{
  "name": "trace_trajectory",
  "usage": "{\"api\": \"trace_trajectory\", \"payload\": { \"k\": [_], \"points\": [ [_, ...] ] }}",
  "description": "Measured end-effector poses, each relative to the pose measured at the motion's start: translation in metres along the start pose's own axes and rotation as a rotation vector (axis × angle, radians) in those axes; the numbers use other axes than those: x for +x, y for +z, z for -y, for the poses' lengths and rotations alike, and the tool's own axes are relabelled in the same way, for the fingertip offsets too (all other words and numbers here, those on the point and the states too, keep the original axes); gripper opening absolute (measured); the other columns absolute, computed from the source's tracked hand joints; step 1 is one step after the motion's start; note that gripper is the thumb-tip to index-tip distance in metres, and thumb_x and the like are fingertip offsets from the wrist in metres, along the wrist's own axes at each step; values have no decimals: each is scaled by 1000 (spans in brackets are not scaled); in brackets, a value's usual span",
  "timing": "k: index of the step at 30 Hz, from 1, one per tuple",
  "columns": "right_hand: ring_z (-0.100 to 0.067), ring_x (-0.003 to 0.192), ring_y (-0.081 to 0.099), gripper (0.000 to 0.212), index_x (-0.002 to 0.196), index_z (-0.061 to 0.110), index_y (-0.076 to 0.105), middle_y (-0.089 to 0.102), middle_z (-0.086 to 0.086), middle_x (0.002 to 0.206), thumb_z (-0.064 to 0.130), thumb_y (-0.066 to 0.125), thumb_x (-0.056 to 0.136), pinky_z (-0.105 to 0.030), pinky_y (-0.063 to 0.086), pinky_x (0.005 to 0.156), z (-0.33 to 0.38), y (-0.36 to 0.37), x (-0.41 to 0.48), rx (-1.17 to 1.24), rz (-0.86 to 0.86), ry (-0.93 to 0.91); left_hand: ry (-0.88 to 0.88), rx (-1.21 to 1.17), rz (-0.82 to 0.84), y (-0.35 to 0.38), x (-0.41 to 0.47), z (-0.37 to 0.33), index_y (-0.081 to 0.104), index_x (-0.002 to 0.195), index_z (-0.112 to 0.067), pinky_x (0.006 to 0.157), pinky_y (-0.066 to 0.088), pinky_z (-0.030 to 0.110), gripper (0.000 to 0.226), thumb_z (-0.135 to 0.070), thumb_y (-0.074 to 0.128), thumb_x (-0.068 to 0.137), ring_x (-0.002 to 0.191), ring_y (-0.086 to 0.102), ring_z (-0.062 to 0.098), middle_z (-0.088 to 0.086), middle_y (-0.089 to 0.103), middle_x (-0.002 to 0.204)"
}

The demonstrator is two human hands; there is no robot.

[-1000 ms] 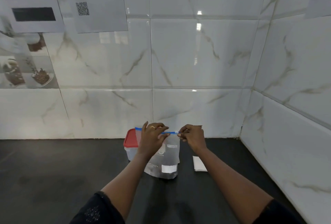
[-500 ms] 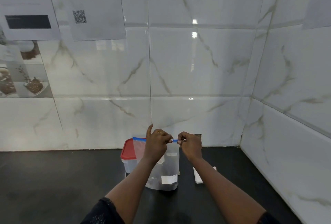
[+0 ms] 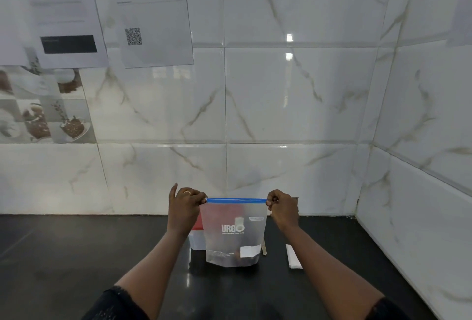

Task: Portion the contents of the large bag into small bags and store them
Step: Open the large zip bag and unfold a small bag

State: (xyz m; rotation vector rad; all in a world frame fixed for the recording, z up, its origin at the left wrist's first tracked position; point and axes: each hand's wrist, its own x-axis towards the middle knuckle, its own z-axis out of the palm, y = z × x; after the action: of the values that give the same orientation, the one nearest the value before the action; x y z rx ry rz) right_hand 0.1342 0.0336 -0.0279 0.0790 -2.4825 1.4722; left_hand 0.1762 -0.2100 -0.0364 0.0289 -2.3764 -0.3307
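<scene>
A frosted clear zip bag (image 3: 233, 232) with a blue zip strip and white "URGO" print stands upright on the black counter (image 3: 76, 255). My left hand (image 3: 185, 208) pinches the left end of the blue strip. At the strip's right end my right hand (image 3: 282, 208) pinches it too, and the strip is stretched flat between them. Something dark lies at the bag's bottom. Behind the bag a plastic container with a red lid (image 3: 196, 239) is mostly hidden.
A flat white folded piece (image 3: 293, 257) lies on the counter to the right of the bag. A thin pale strip (image 3: 264, 248) stands by the bag's right edge. Marble-tiled walls close the back and right; papers (image 3: 153, 13) hang on the upper left wall.
My hands moved apart along the blue strip, from near its middle to its two ends. The view has tilted up.
</scene>
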Motion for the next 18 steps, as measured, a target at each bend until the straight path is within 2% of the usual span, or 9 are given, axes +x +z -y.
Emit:
{"api": "trace_trajectory", "payload": {
  "k": [2, 4, 6, 8, 11, 13, 15, 18],
  "points": [
    [-14, 62, 48, 38, 60, 21, 50, 56, -3, 67, -10, 51, 83, -9, 34, 46, 1, 1, -2, 5, 25, -12, -42, -72, 19, 0, -4, 1, 67, 61, -16, 92, 41, 49, 21, -17, 51, 75, 70, 62, 22, -1, 67, 65],
    [-14, 61, 50, 39, 59, 21, 50, 55, -1, 64, -8, 56, 85, -9, 36, 47, -1, 2, -3, 25, 58, -17, -43, -154, 26, 2, -8, 3, 69, 64, -14, 76, 45, 39, 20, -15, 52, 75, 67, 59, 27, 2, 70, 67],
    [-13, 61, 51, 40, 59, 23, 50, 54, 3, 63, -5, 58, 86, -13, 38, 50, -3, 3, -5, 40, 86, -13, -44, -223, 18, 2, -12, 3, 74, 75, -12, 69, 38, 31, 23, -15, 52, 79, 73, 60, 27, 4, 72, 76],
    [-14, 63, 52, 38, 61, 22, 49, 54, 2, 64, -5, 59, 86, -13, 39, 51, -4, 3, -7, 42, 106, -6, -36, -262, -8, 1, -15, -1, 75, 87, -9, 77, 39, 31, 24, -16, 52, 83, 82, 61, 25, 6, 73, 85],
    [-9, 60, 51, 28, 68, 15, 52, 55, -2, 71, -5, 60, 86, -5, 39, 47, -1, 1, -9, 42, 114, -14, -38, -299, -48, 1, -18, -13, 72, 100, -8, 96, 36, 37, 25, -16, 53, 88, 94, 61, 24, 7, 71, 98],
    [-13, 64, 53, 19, 76, 9, 54, 56, -4, 77, -5, 61, 85, -5, 39, 48, 0, 0, -10, 55, 109, -15, -12, -320, -71, 2, -18, -28, 71, 102, -8, 93, 39, 31, 28, -19, 48, 89, 95, 58, 21, 5, 69, 98],
    [-17, 70, 54, 18, 76, 9, 53, 58, -5, 80, -5, 61, 85, -10, 37, 51, 2, -1, -11, 65, 98, -11, 49, -334, -75, 7, -17, -46, 71, 101, -10, 85, 41, 22, 31, -23, 46, 90, 95, 56, 18, 4, 69, 97],
    [-17, 74, 54, 27, 69, 15, 50, 58, -4, 81, -2, 62, 85, -15, 37, 55, -2, -6, -13, 39, 101, -17, 85, -368, -35, 17, -17, -78, 71, 103, -9, 85, 46, 25, 23, -13, 52, 90, 98, 59, 20, 5, 70, 100]
  ]
}}
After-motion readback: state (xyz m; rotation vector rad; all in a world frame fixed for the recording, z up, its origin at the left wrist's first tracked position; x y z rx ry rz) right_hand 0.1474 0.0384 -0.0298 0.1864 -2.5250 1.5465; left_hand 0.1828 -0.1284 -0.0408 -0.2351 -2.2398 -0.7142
